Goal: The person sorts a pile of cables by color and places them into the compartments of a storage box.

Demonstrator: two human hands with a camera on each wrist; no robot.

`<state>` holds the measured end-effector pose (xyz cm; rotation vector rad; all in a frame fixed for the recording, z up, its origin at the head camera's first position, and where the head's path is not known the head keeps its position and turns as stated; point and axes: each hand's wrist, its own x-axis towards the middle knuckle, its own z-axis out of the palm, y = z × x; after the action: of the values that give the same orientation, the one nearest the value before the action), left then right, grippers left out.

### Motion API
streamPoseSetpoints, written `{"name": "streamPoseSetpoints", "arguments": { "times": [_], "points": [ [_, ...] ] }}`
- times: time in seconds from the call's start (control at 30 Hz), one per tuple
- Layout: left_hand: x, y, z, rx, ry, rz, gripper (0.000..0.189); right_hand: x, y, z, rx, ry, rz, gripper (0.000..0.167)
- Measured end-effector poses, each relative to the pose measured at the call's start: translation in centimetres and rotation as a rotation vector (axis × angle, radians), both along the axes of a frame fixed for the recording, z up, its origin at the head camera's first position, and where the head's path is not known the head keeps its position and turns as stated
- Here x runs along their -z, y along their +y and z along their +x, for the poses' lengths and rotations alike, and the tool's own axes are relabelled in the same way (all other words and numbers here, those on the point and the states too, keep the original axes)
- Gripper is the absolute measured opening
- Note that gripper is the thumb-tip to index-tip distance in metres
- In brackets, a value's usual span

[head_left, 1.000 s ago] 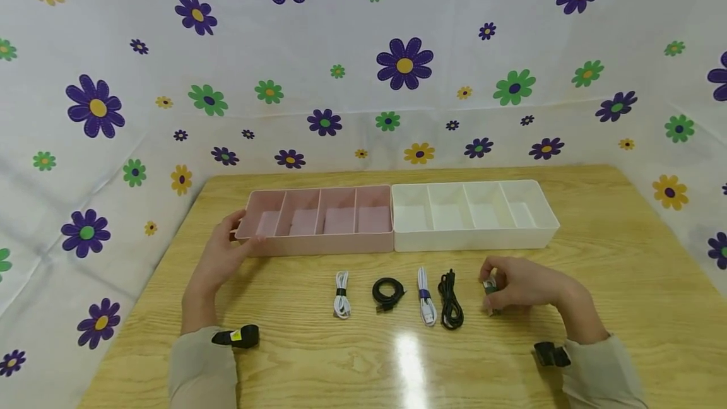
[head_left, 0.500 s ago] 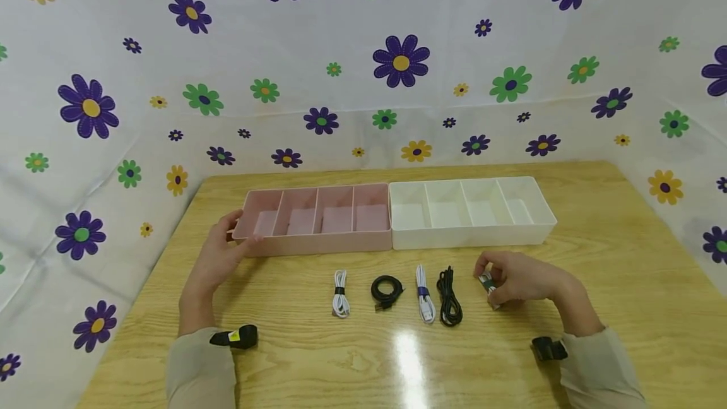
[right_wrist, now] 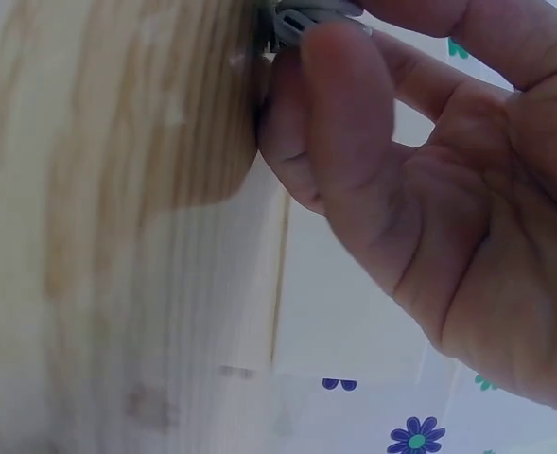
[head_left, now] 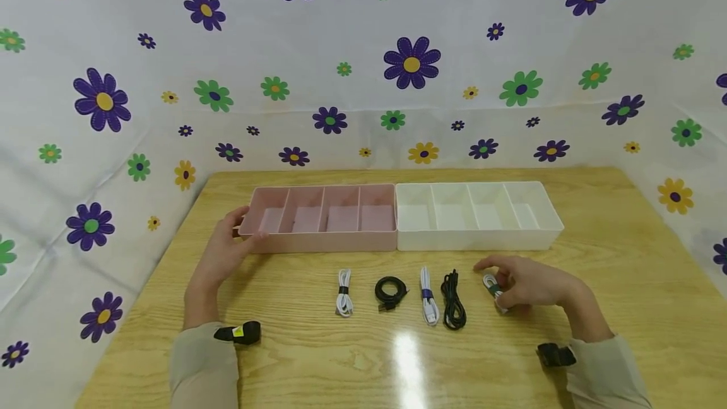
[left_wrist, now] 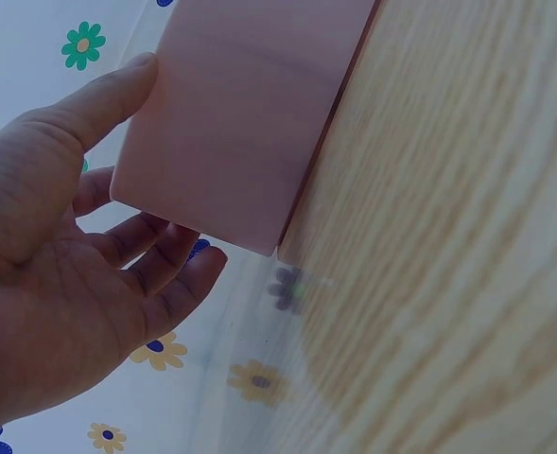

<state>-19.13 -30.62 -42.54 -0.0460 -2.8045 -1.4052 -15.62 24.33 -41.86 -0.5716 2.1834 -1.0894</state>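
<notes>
At the left end of a pink divided storage box point(head_left: 324, 243), my left hand point(head_left: 221, 252) holds the corner. In the left wrist view the thumb lies along one side of the pink box point(left_wrist: 240, 123), with fingers bent around its end. My right hand point(head_left: 536, 281) pinches a bundled white cable point(head_left: 491, 284) with a dark green tie, low over the table at the right. The index finger stretches past the bundle. Up close in the right wrist view, the thumb covers part of the cable point(right_wrist: 297, 24), and only some pale loops show.
A white divided box point(head_left: 474, 241) abuts the pink one. In front lie a white cable with a black tie point(head_left: 344, 294), a coiled black cable point(head_left: 390, 293), a white cable with a purple tie point(head_left: 428, 302) and a black cable point(head_left: 453, 302). A flowered cloth point(head_left: 352, 30) hangs behind.
The right index finger has lifted and straightened, and the white cable in that hand has turned, showing more of itself. The left hand stays on the pink box; the head view shifts slightly.
</notes>
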Motion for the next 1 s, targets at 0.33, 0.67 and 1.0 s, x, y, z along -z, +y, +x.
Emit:
{"name": "streamPoseSetpoints", "arguments": {
  "times": [0.33,0.67,1.0],
  "points": [
    [0.02,0.21,-0.03,-0.004,-0.026,0.024,0.081,0.09,0.18,0.03,-0.008,0.062,0.018,0.053],
    [0.24,0.11,-0.17,-0.005,-0.028,0.038,0.078,0.13,0.13,-0.11,-0.037,0.081,-0.008,0.047],
    [0.03,0.01,-0.04,-0.005,-0.032,0.043,0.079,0.24,-0.15,-0.16,-0.012,0.125,0.043,0.044]
  ]
}}
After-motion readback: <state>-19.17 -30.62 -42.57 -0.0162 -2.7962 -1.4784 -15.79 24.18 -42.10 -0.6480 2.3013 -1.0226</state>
